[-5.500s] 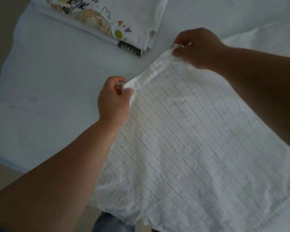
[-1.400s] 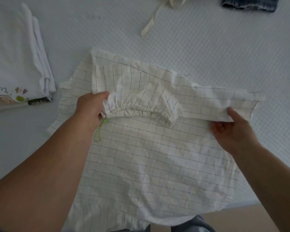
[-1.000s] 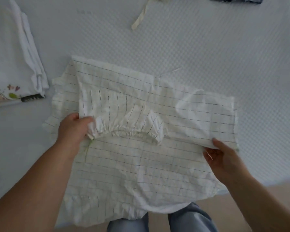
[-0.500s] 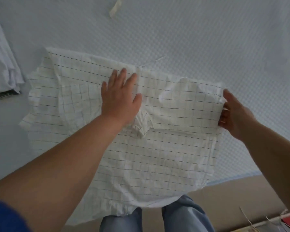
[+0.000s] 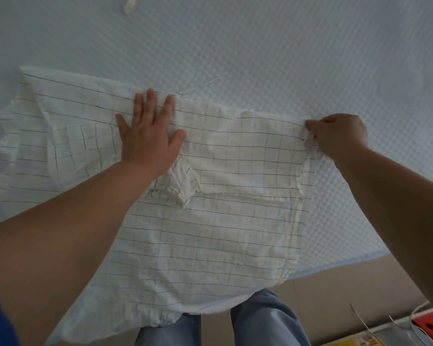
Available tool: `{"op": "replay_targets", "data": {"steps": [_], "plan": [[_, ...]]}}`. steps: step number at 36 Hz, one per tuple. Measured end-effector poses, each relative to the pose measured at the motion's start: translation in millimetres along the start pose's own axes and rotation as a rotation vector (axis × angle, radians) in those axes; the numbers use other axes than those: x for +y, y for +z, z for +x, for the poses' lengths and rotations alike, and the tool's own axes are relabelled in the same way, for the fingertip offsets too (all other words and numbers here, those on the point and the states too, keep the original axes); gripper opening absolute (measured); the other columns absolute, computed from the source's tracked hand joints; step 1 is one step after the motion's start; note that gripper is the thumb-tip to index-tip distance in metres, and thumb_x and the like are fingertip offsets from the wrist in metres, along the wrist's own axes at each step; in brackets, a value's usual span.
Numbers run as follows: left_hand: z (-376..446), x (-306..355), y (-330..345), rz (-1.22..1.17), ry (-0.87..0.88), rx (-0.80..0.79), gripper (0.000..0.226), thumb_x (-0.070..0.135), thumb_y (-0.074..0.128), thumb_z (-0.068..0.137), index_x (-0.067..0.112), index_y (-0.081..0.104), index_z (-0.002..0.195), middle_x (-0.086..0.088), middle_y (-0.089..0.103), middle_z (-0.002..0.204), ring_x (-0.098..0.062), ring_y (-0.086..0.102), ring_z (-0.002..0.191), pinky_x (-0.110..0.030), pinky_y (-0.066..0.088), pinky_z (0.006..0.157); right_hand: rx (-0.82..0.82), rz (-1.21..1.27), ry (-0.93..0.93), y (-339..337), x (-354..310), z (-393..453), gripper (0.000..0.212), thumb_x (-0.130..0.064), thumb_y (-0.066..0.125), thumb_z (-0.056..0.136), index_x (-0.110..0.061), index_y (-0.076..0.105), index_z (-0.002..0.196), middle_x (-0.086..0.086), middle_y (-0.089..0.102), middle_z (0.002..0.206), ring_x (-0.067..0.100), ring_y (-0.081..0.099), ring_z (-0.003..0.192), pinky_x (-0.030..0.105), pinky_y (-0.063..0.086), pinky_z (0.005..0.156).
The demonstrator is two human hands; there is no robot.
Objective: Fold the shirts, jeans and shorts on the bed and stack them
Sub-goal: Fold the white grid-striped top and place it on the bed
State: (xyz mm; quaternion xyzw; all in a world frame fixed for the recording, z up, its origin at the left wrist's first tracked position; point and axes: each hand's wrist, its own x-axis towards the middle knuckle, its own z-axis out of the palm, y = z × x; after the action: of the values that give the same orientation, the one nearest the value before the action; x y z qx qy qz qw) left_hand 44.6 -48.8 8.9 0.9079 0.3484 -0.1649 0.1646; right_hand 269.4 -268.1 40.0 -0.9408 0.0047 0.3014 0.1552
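Overhead: a person is leaning over a pale blue bed (image 5: 285, 46), handling a white checked shirt (image 5: 198, 240).
Shirt: it is lying partly folded near the bed's near edge, its long axis running left to right across the view and its lower hem spilling over the edge toward the person's legs.
Sleeve: a gathered cuff (image 5: 175, 188) is pointing toward the viewer, folded over the shirt's middle.
Left hand (image 5: 150, 136): it is pressing flat on the shirt's upper band, fingers spread and straight.
Right hand (image 5: 340, 138): it is pinching the shirt's right corner, fingers curled around the cloth.
Cut off: the shirt's left end is running out of view; a cream strip (image 5: 131, 6) at the top edge is too cropped to identify.
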Motion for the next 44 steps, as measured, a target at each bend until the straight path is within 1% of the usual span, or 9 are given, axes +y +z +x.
{"op": "replay_targets", "data": {"steps": [10, 14, 18, 21, 25, 35, 38, 41, 44], "plan": [[4, 0, 10, 0.013, -0.013, 0.011, 0.067, 0.051, 0.033, 0.095, 0.029, 0.002, 0.15, -0.004, -0.012, 0.158, -0.022, -0.014, 0.144, -0.057, -0.009, 0.11, 0.067, 0.022, 0.009, -7, 12, 5, 0.02, -0.029, 0.049, 0.087, -0.013, 0.06, 0.083, -0.004, 0.052, 0.065, 0.013, 0.049, 0.059, 0.024, 0.035, 0.05], [3, 0, 12, -0.003, -0.002, 0.032, 0.067, 0.049, 0.035, 0.095, 0.027, 0.005, 0.151, -0.005, -0.01, 0.158, -0.024, -0.012, 0.145, -0.057, -0.009, 0.109, 0.031, 0.081, -0.091, -5, 4, 2, 0.049, -0.045, 0.047, 0.087, 0.0, 0.065, 0.086, 0.014, 0.062, 0.07, 0.015, 0.05, 0.057, 0.033, 0.046, 0.056], [2, 0, 11, -0.016, -0.002, 0.04, 0.067, 0.048, 0.036, 0.095, 0.025, 0.007, 0.151, -0.006, -0.008, 0.159, -0.024, -0.011, 0.145, -0.058, -0.008, 0.11, -0.099, 0.056, 0.109, -7, -11, 9, 0.042, -0.048, 0.059, 0.082, -0.011, 0.056, 0.061, -0.004, 0.052, 0.047, 0.011, 0.044, 0.045, 0.024, 0.033, 0.042], [2, 1, 9, -0.026, -0.004, 0.052, 0.068, 0.047, 0.037, 0.095, 0.024, 0.006, 0.151, -0.007, -0.007, 0.159, -0.024, -0.011, 0.145, -0.057, -0.008, 0.11, -0.194, 0.32, 0.193, -11, -14, 12, 0.03, -0.035, 0.07, 0.078, -0.015, 0.057, 0.06, -0.004, 0.052, 0.051, 0.008, 0.04, 0.038, 0.018, 0.032, 0.036], [0, -2, 8, -0.019, -0.024, 0.069, 0.067, 0.047, 0.037, 0.095, 0.025, 0.005, 0.151, -0.009, -0.008, 0.158, -0.025, -0.011, 0.145, -0.057, -0.01, 0.109, -0.079, 0.516, 0.183, -18, -3, 13, 0.02, -0.023, 0.069, 0.08, -0.017, 0.059, 0.063, -0.007, 0.05, 0.054, 0.007, 0.042, 0.044, 0.021, 0.037, 0.045], [5, -9, 16, 0.06, -0.053, 0.011, 0.07, 0.057, 0.026, 0.092, 0.029, -0.002, 0.15, -0.006, -0.016, 0.157, -0.024, -0.016, 0.144, -0.058, -0.012, 0.107, 0.042, 0.47, 0.162, -9, 16, 11, 0.013, -0.028, 0.064, 0.083, -0.018, 0.064, 0.074, -0.007, 0.061, 0.069, 0.009, 0.057, 0.066, 0.023, 0.043, 0.058], [5, -9, 16, 0.068, -0.064, -0.007, 0.07, 0.059, 0.023, 0.092, 0.03, -0.006, 0.149, -0.004, -0.018, 0.157, -0.023, -0.017, 0.143, -0.058, -0.011, 0.108, 0.106, 0.327, 0.096, -6, 16, 6, 0.014, -0.028, 0.056, 0.086, -0.016, 0.064, 0.087, -0.01, 0.054, 0.069, 0.009, 0.053, 0.066, 0.024, 0.044, 0.058], [4, -7, 11, 0.067, -0.069, -0.021, 0.073, 0.061, 0.023, 0.091, 0.029, -0.007, 0.149, -0.006, -0.019, 0.157, -0.023, -0.018, 0.143, -0.058, -0.011, 0.108, 0.201, 0.152, -0.056, -4, 17, -7, 0.016, -0.025, 0.053, 0.086, -0.02, 0.053, 0.102, -0.012, 0.05, 0.089, 0.01, 0.049, 0.085, 0.028, 0.043, 0.076], [-3, 0, 5, 0.022, 0.008, 0.031, 0.077, 0.064, 0.023, 0.088, 0.026, -0.001, 0.15, -0.01, -0.014, 0.157, -0.025, -0.015, 0.144, -0.056, -0.013, 0.108, 0.239, -0.094, -0.538, 4, 18, -30, 0.035, -0.027, 0.053, 0.088, -0.014, 0.052, 0.12, 0.002, 0.05, 0.121, 0.021, 0.044, 0.117, 0.029, 0.029, 0.099]]}}
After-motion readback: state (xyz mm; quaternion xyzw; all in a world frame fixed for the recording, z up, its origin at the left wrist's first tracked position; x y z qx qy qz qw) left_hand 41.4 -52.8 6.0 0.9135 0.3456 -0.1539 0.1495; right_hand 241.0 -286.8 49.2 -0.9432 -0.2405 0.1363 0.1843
